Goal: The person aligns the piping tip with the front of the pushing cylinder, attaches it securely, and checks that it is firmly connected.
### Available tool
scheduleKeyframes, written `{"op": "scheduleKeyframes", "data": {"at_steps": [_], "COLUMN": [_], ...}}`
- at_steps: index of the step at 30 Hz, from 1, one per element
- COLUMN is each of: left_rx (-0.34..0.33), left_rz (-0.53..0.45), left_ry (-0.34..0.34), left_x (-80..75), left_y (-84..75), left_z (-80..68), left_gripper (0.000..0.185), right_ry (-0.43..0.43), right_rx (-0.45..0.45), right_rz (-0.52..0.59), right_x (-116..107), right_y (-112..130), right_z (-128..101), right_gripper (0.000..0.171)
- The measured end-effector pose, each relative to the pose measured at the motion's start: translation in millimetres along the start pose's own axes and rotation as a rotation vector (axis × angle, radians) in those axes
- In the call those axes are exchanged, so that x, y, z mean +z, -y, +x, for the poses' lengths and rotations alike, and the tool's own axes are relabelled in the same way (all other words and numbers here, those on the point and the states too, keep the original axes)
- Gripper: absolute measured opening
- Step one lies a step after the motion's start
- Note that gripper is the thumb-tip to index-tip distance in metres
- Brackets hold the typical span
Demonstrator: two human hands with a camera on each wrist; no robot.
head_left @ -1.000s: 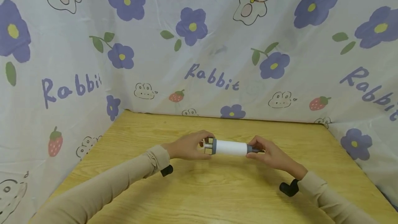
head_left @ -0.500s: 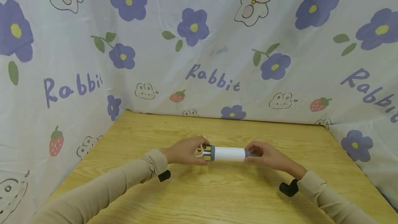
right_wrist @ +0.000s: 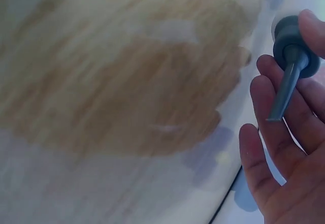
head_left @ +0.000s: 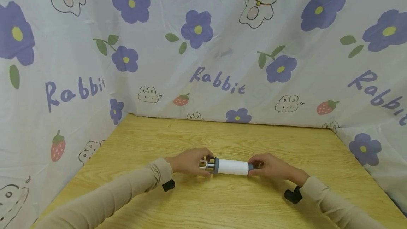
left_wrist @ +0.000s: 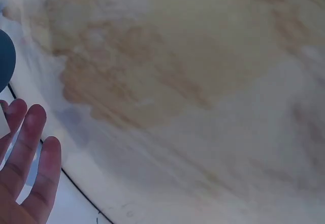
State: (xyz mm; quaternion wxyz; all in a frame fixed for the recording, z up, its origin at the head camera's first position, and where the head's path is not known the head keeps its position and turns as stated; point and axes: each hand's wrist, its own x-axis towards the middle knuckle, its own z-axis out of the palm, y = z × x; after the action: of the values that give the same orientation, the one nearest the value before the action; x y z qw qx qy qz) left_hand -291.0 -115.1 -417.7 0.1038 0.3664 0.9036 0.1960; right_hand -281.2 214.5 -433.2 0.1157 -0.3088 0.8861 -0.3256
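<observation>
Level between the two hands lies a white tube with grey end caps (head_left: 233, 167). A thin grey nozzle (right_wrist: 288, 89) sticks out of its right end, and a pale, open-framed handle part shows at its left end. My left hand (head_left: 189, 162) holds that left end between thumb and fingers. At the nozzle end, my right hand (head_left: 275, 168) pinches the grey cap with its thumb above, its other fingers spread beside the nozzle. Only part of the left hand and a grey cap edge (left_wrist: 5, 60) appear in the left wrist view. Whether the tube touches the table cannot be told.
A wood-grain table (head_left: 190, 204) extends under both hands. Around its back and sides hangs a white curtain (head_left: 222, 52) printed with purple flowers and rabbits. A black wrist mount (head_left: 293, 195) sits under the right cuff, another (head_left: 168, 185) under the left.
Both hands have lowered the tube toward the table and shifted it slightly left. The right hand has moved a little left with it. Both grips stay on the tube's ends.
</observation>
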Motion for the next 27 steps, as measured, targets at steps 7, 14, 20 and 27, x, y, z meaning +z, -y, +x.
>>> {"op": "scheduleKeyframes", "data": {"at_steps": [7,14,20,27], "left_rx": [-0.002,-0.009,-0.006,-0.041], "left_rz": [-0.021,0.000,-0.030,-0.071], "left_ry": [0.003,0.003,0.011,0.012], "left_x": [6.6,6.1,7.0,7.4], "left_y": [3.2,3.6,3.8,7.5], "left_z": [-0.4,-4.1,-3.6,-5.2], "left_gripper": [0.063,0.066,0.069,0.080], "right_ry": [0.026,0.024,0.017,-0.013], "right_rx": [-0.013,-0.047,-0.039,-0.019], "right_rz": [-0.001,-0.003,-0.007,-0.022], "right_x": [2.5,3.8,3.2,2.7], "right_y": [1.0,2.5,5.6,-0.5], "right_z": [-0.6,1.2,-0.5,-0.2], "right_gripper": [0.033,0.032,0.033,0.031]}}
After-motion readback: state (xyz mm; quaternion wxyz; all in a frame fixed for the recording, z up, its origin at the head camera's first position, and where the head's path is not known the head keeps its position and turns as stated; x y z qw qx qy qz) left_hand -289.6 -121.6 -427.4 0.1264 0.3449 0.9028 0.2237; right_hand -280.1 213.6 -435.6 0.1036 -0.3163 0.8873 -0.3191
